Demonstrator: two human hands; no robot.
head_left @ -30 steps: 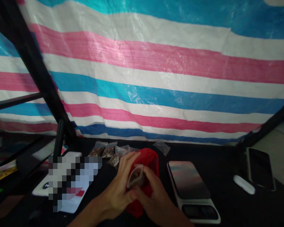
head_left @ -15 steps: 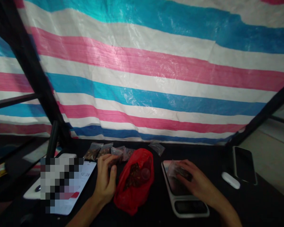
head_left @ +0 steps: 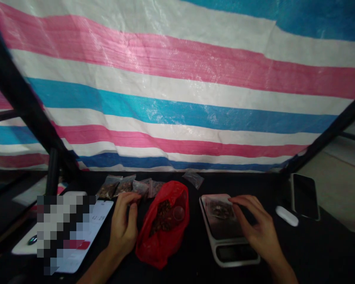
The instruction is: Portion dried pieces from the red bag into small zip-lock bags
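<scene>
A red plastic bag [head_left: 162,232] full of brown pieces lies open on the black table, with a small clear cup [head_left: 178,213] inside it. My left hand [head_left: 124,227] rests beside the bag's left edge, fingers curled loosely, holding nothing I can see. A small clear pouch [head_left: 220,208] with brown contents lies on the plate of a white digital scale [head_left: 227,232]. My right hand [head_left: 256,225] hovers over the scale's right side, fingers spread, fingertips just right of the pouch.
Several filled clear pouches [head_left: 127,186] lie in a row behind the bag; an empty one [head_left: 194,178] lies farther right. A phone with a lit screen [head_left: 85,232] sits left. A dark phone [head_left: 305,196] and white case [head_left: 286,216] lie right. A striped tarp [head_left: 177,98] hangs behind.
A second ago both hands held a pouch over the red bag. The right hand carried it to the scale, set it down and let go. The left hand moved left of the bag.
</scene>
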